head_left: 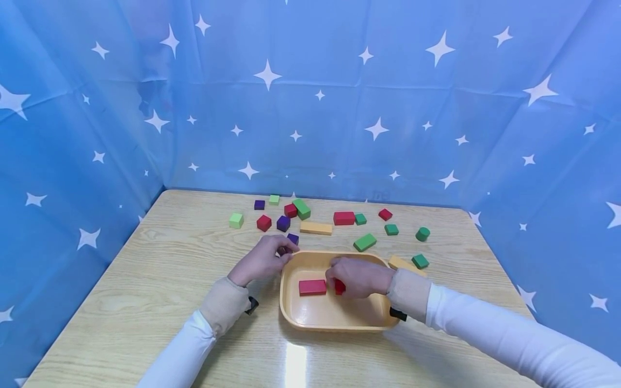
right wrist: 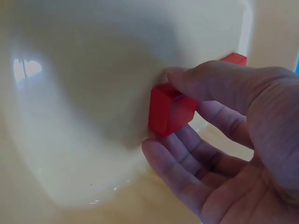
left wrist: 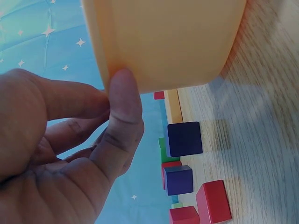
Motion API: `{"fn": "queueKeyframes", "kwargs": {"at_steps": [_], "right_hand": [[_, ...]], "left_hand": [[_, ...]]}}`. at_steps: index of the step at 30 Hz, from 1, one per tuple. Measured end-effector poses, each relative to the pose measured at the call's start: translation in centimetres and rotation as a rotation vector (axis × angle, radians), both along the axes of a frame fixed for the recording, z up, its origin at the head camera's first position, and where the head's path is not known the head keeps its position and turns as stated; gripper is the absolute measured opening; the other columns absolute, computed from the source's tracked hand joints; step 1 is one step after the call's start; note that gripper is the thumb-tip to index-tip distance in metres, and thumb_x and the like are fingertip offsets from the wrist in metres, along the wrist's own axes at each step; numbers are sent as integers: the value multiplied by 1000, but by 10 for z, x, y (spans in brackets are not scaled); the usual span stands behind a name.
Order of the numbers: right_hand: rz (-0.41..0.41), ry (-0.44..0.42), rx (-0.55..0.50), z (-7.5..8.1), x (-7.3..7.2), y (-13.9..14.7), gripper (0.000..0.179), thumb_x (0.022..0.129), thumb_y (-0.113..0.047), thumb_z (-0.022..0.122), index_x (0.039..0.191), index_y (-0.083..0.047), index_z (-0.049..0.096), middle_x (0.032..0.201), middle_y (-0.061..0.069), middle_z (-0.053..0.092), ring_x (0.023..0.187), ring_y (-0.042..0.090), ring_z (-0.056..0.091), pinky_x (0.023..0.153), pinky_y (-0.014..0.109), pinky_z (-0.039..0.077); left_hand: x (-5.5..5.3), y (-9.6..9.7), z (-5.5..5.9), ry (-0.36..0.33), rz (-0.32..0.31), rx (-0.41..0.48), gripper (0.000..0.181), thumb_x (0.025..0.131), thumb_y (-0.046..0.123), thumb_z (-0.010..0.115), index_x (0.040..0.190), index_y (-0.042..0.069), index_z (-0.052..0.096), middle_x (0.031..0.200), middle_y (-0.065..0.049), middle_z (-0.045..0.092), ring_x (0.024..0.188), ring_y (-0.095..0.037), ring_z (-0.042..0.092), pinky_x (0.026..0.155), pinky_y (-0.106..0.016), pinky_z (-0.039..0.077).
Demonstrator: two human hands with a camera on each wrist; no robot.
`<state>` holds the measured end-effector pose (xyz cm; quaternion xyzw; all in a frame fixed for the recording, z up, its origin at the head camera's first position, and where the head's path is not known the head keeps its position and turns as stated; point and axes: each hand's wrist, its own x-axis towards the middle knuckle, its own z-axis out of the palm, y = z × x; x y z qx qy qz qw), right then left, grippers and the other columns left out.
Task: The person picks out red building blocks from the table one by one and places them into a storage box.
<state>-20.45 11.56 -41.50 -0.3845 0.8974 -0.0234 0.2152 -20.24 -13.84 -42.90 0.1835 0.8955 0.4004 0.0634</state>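
A pale orange plastic basin [head_left: 335,327] stands on the table. At its back left corner my left hand [head_left: 264,258] pinches the rim between thumb and fingers; the left wrist view shows the thumb against the outer wall [left wrist: 173,42]. Inside the basin, my right hand [head_left: 361,276] holds a small red block [right wrist: 161,111] low over the floor, the thumb on top and fingers around its side. A longer red block [head_left: 312,287] lies flat in the basin, left of that hand. Just behind my left hand sits a dark purple cube [left wrist: 184,139], partly hidden in the head view.
Several loose blocks lie behind the basin, among them a red block [head_left: 344,218], a light green cube [head_left: 236,220], an orange-yellow plank [head_left: 316,228] and a green block [head_left: 365,242]. A green cylinder [head_left: 422,234] stands at the right. Blue star-patterned curtains [head_left: 310,108] enclose the table.
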Motion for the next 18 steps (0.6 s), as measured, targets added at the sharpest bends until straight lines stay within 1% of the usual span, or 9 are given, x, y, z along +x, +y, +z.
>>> {"fn": "queueKeyframes", "kwargs": {"at_steps": [6, 9, 14, 18], "right_hand": [[-3, -9, 12, 3, 3, 2, 27, 83, -15, 83, 106, -23, 72, 106, 0, 62, 90, 10, 54, 83, 26, 53], [-2, -17, 0, 5, 4, 4, 33, 82, -18, 84, 111, -24, 71, 111, -1, 62, 93, 10, 54, 85, 27, 53], [5, -31, -27, 9, 7, 7, 42, 78, -25, 88, 115, -24, 69, 114, -2, 61, 95, 9, 53, 87, 28, 53], [7, -33, -54, 14, 9, 10, 51, 76, -27, 90, 122, -23, 68, 120, -2, 61, 101, 11, 56, 94, 32, 54]], "left_hand": [[0, -1, -2, -1, -3, -9, 18, 97, 2, 64, 111, 4, 75, 98, -6, 70, 86, -14, 62, 74, -25, 54], [0, -1, -2, -4, 3, -8, 18, 97, 2, 64, 111, 5, 75, 99, -6, 70, 86, -14, 62, 74, -26, 54], [1, -1, -1, -10, 10, -6, 19, 97, 2, 64, 111, 5, 76, 100, -6, 71, 86, -14, 62, 74, -26, 54], [1, 0, 0, -9, 7, -5, 19, 97, 2, 64, 111, 5, 76, 100, -6, 71, 86, -14, 62, 74, -26, 54]]}}
